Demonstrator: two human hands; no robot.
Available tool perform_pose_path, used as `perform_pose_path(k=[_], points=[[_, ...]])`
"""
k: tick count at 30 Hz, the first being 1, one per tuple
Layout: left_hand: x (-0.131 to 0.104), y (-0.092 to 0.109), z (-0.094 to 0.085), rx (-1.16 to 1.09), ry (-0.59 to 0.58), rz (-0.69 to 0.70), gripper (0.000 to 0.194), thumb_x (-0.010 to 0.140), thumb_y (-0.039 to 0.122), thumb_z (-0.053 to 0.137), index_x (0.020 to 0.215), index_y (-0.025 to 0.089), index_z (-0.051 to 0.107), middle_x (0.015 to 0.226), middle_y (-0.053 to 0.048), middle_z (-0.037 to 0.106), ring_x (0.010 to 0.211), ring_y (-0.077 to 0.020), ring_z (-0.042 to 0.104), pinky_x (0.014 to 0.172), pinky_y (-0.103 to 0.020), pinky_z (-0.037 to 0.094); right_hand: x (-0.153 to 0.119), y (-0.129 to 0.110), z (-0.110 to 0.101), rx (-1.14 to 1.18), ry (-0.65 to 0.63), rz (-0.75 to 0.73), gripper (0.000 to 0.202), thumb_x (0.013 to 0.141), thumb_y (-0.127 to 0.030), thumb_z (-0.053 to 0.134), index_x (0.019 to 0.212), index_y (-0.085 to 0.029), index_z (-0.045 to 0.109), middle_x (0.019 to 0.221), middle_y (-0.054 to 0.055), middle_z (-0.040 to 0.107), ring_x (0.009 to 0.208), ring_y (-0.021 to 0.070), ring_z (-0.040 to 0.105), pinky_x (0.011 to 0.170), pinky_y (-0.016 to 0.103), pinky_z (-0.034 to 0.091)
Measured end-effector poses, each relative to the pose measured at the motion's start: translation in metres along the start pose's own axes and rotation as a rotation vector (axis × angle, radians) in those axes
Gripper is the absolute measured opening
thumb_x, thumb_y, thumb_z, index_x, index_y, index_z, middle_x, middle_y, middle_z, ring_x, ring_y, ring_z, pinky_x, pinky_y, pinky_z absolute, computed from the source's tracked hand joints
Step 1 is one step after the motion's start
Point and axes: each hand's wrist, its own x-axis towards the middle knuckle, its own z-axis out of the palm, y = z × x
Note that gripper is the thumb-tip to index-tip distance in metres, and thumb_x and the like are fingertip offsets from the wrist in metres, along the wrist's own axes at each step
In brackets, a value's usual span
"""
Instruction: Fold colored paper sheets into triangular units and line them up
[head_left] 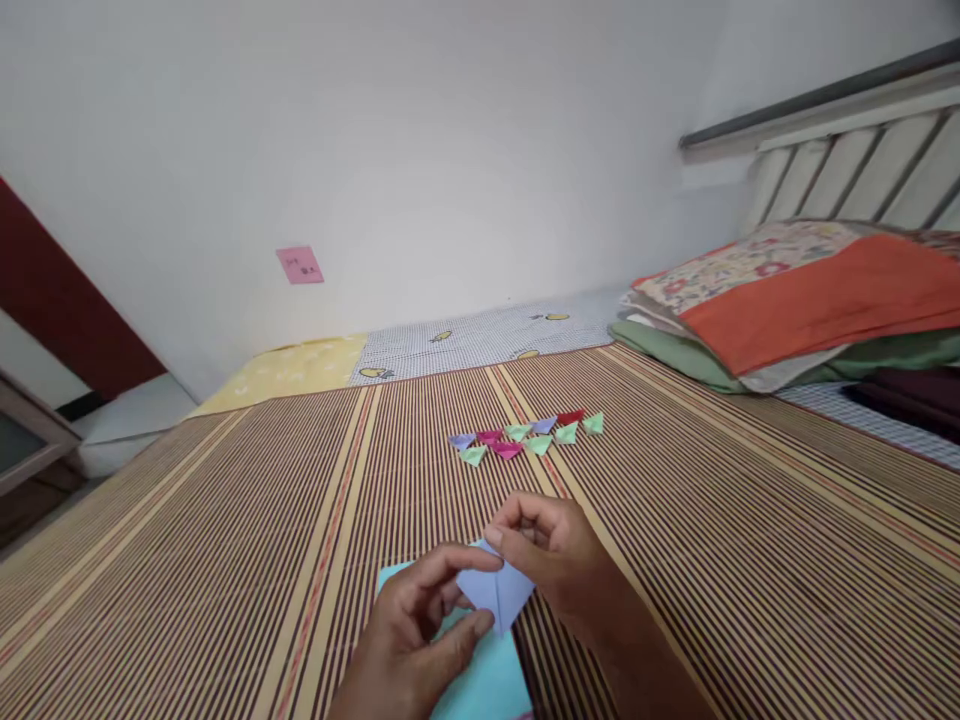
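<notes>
A folded lavender paper with a crease down its middle is between my two hands. My left hand grips its left side between thumb and fingers. At the top corner, my right hand pinches the paper between thumb and forefinger. Beneath them lies a turquoise sheet or pad, partly covered by my left hand. Farther ahead, several small folded papers in green, pink, red and lavender sit in two rows, among them a green one and a red one.
The striped mat covers the bed. Folded orange and floral bedding is piled at the right, near a white radiator. A pink note is on the white wall. A wooden-framed item stands at far left.
</notes>
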Motion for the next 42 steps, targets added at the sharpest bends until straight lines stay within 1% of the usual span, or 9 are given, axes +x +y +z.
perform_pose_path(k=[4,8,11,14,18,23,26,32,42], points=[[-0.005,0.001,0.002,-0.155,0.039,-0.036,0.03,0.081,0.029,0.082,0.112,0.026,0.08,0.066,0.004,0.051,0.06,-0.0095,0.041,0.056,-0.018,0.035,0.004,0.003,0.004,0.024,0.008,0.024,0.02,0.082,-0.029,0.067,0.068,-0.017,0.06,0.058,-0.006,0.046,0.054,0.0089,0.037,0.05,0.023,0.026],[-0.005,0.001,0.0,-0.262,0.01,-0.067,0.032,0.08,0.029,0.085,0.111,0.025,0.081,0.074,0.0,0.063,0.067,-0.0105,0.052,0.063,-0.018,0.042,0.004,0.006,0.006,0.025,-0.01,0.052,0.02,0.083,-0.029,0.067,0.069,-0.017,0.06,0.058,-0.006,0.047,0.053,0.0084,0.037,0.048,0.023,0.026],[-0.004,-0.005,-0.005,-0.242,-0.021,-0.015,0.034,0.08,0.025,0.085,0.113,0.026,0.081,0.079,-0.002,0.068,0.07,-0.0104,0.055,0.065,-0.018,0.045,0.003,0.005,0.007,0.028,-0.014,0.032,0.022,0.085,-0.031,0.069,0.07,-0.017,0.061,0.06,-0.006,0.048,0.054,0.0084,0.039,0.049,0.022,0.029],[-0.003,-0.01,-0.009,-0.24,0.09,0.034,0.035,0.079,0.022,0.085,0.114,0.025,0.08,0.074,0.0,0.066,0.064,-0.0088,0.054,0.059,-0.015,0.043,0.001,0.003,0.006,0.096,-0.035,0.004,0.019,0.091,-0.036,0.066,0.088,-0.017,0.068,0.068,-0.003,0.057,0.059,0.0097,0.05,0.053,0.021,0.037],[-0.002,-0.01,-0.013,-0.274,0.164,0.09,0.037,0.077,0.023,0.087,0.113,0.022,0.079,0.08,-0.003,0.071,0.071,-0.0117,0.061,0.066,-0.018,0.048,-0.005,-0.003,0.001,0.102,-0.203,-0.129,0.026,0.095,-0.033,0.064,0.119,-0.024,0.069,0.102,0.005,0.07,0.087,0.0168,0.067,0.074,0.029,0.053],[-0.002,-0.006,-0.015,-0.288,0.168,0.106,0.039,0.08,0.026,0.084,0.117,0.021,0.078,0.078,-0.004,0.072,0.067,-0.0109,0.063,0.064,-0.017,0.05,-0.013,-0.014,0.002,-0.21,-0.197,-0.317,0.027,0.089,-0.013,0.066,0.109,-0.028,0.074,0.125,0.005,0.063,0.114,0.0201,0.064,0.095,0.034,0.049],[-0.004,-0.005,-0.013,-0.288,0.215,0.093,0.037,0.081,0.027,0.083,0.117,0.021,0.079,0.089,-0.008,0.078,0.079,-0.0156,0.071,0.075,-0.021,0.055,-0.013,-0.017,0.004,-0.264,-0.187,-0.332,0.018,0.091,-0.02,0.069,0.107,-0.027,0.075,0.127,0.005,0.062,0.12,0.0211,0.062,0.103,0.037,0.046],[-0.005,-0.005,-0.01,-0.29,0.209,0.108,0.03,0.086,0.028,0.079,0.116,0.025,0.079,0.11,-0.01,0.081,0.1,-0.0216,0.075,0.089,-0.027,0.056,-0.014,-0.017,0.006,-0.351,-0.163,-0.362,0.017,0.096,-0.033,0.067,0.112,-0.029,0.074,0.125,0.005,0.061,0.117,0.0219,0.062,0.098,0.037,0.049],[-0.003,0.004,-0.004,-0.221,0.208,0.16,0.027,0.084,0.028,0.08,0.112,0.026,0.081,0.103,-0.008,0.082,0.095,-0.019,0.077,0.088,-0.023,0.057,-0.019,-0.02,0.014,-0.453,-0.107,-0.408,0.014,0.099,-0.029,0.061,0.104,-0.026,0.074,0.114,0.004,0.063,0.11,0.0198,0.064,0.093,0.034,0.051]])
